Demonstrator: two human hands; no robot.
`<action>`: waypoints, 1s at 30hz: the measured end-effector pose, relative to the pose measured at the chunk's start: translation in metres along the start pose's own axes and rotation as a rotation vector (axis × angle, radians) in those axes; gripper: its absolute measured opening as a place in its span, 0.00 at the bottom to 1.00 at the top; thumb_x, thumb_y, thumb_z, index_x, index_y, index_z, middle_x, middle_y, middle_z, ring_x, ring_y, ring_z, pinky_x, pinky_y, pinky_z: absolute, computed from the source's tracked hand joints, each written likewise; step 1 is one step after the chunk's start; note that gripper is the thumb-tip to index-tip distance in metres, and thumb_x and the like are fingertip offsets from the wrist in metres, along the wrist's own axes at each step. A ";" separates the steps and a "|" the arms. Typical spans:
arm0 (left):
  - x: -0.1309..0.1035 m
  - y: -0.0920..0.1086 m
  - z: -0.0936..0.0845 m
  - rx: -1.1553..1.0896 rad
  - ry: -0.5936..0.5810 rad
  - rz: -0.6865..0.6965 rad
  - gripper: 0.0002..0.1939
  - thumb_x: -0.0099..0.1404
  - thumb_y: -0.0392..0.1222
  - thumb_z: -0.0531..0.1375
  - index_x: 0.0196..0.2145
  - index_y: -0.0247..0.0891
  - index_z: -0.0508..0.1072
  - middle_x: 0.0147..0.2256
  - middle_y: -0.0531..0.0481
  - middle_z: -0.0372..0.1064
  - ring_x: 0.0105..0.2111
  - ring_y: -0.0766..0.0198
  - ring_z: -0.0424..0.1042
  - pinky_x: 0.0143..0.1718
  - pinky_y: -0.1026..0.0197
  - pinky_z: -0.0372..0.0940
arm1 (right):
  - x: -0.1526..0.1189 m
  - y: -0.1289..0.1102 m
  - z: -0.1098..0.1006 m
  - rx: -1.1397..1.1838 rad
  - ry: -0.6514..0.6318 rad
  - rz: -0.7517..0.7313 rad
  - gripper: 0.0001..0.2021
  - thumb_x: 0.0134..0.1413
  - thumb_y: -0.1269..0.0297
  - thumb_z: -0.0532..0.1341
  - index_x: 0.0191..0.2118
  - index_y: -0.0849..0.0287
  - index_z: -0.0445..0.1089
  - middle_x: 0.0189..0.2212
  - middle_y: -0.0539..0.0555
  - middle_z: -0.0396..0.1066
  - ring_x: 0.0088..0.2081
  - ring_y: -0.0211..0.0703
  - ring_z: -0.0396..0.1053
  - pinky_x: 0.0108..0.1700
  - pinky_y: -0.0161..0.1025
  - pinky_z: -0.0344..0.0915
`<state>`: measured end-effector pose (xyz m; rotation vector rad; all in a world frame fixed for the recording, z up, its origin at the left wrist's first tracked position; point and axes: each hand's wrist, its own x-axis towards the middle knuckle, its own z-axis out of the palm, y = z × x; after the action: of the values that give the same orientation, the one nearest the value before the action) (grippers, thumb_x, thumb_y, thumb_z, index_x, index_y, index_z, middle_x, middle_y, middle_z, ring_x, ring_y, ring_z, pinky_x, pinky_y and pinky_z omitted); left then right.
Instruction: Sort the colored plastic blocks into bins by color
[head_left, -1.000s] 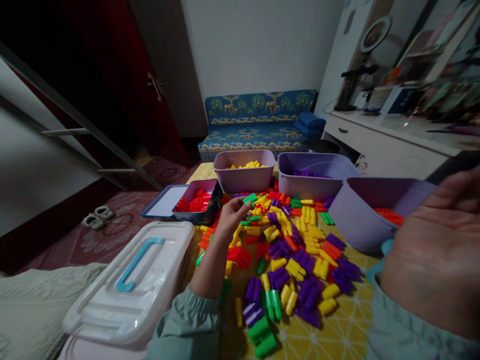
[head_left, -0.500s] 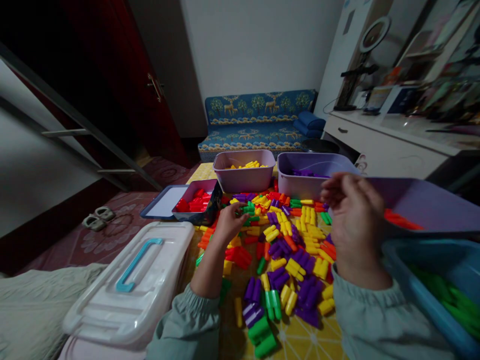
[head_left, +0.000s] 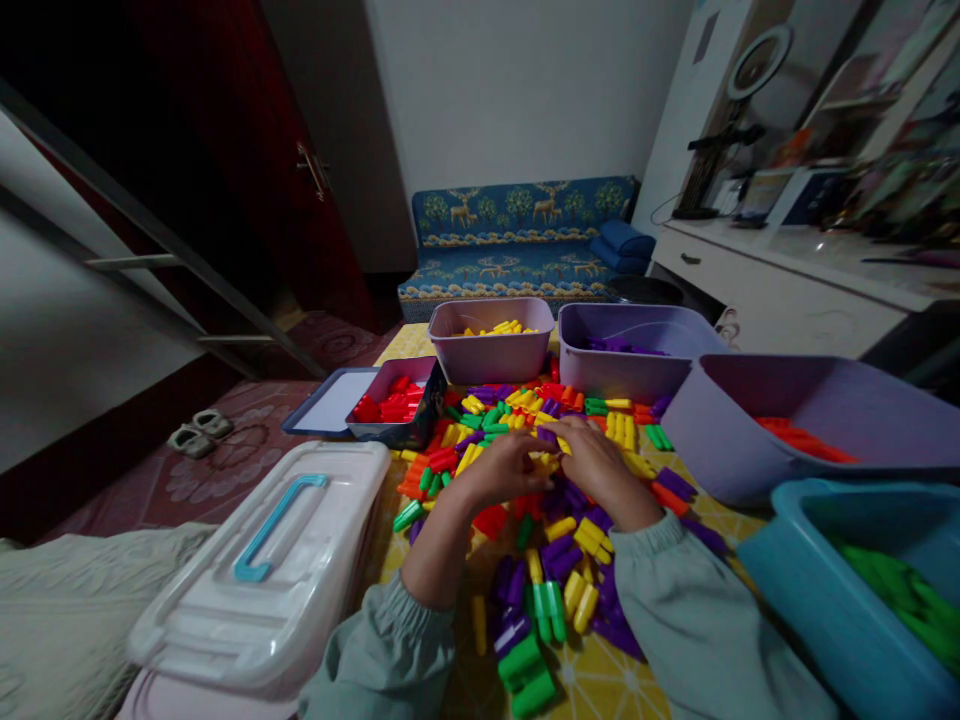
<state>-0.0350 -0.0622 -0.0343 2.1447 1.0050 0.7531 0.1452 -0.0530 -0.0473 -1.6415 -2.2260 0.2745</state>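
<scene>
Small plastic toy pieces shaped like joined bullets, in yellow, purple, green, red and orange, lie in a loose pile on the table with a yellow patterned cloth point(head_left: 600, 690). Over the middle of the pile, my left hand point(head_left: 499, 472) reaches in from the left, fingers bent and apart from the thumb, with yellow and red showing in the gap. Close beside it, my right hand point(head_left: 600, 468) extends its fingers leftward over the pieces; its fingertips almost meet the left ones. Nearer me lie a yellow piece point(head_left: 592, 538) and a green piece point(head_left: 549, 610).
Behind the pile stand a pink bin of yellow pieces point(head_left: 491, 358) and a purple bin of purple pieces point(head_left: 622, 372). A lilac bin point(head_left: 712, 450) and a blue bin point(head_left: 795, 560) line the right. At left are a tin of red pieces point(head_left: 397, 432) and a clear lid point(head_left: 315, 560).
My right hand has moved left and down from beside the right-hand bins into the pile. My left hand has shifted right and a little nearer, so the hands now almost touch.
</scene>
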 end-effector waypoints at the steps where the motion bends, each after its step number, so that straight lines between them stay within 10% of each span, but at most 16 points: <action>1: 0.000 0.000 0.004 0.029 -0.032 0.018 0.22 0.52 0.37 0.66 0.47 0.41 0.77 0.44 0.44 0.75 0.38 0.56 0.72 0.39 0.60 0.65 | 0.000 -0.003 -0.001 0.000 -0.002 0.001 0.27 0.48 0.80 0.54 0.54 0.55 0.71 0.48 0.60 0.71 0.53 0.50 0.66 0.53 0.41 0.61; 8: 0.001 -0.008 0.009 0.040 0.081 -0.054 0.18 0.53 0.32 0.60 0.42 0.38 0.79 0.32 0.48 0.75 0.31 0.60 0.70 0.33 0.62 0.62 | 0.005 -0.011 0.001 0.183 0.061 0.065 0.17 0.43 0.79 0.58 0.38 0.58 0.76 0.41 0.58 0.73 0.45 0.48 0.71 0.49 0.42 0.64; 17: 0.005 -0.014 -0.005 -0.781 0.360 -0.452 0.21 0.54 0.42 0.65 0.46 0.33 0.73 0.28 0.50 0.71 0.27 0.67 0.71 0.28 0.65 0.67 | 0.014 -0.023 0.001 1.337 0.260 0.283 0.15 0.42 0.58 0.67 0.37 0.58 0.71 0.33 0.53 0.76 0.32 0.44 0.75 0.35 0.42 0.74; 30: 0.000 -0.012 -0.009 -0.929 0.235 -0.480 0.24 0.53 0.51 0.67 0.46 0.37 0.76 0.33 0.48 0.74 0.27 0.67 0.72 0.24 0.67 0.65 | 0.012 -0.029 0.004 1.209 0.441 0.345 0.20 0.41 0.48 0.68 0.34 0.60 0.74 0.29 0.56 0.77 0.26 0.43 0.71 0.23 0.35 0.64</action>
<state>-0.0463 -0.0532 -0.0376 0.9961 0.9612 0.9809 0.1146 -0.0507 -0.0384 -1.1571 -1.0029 0.9873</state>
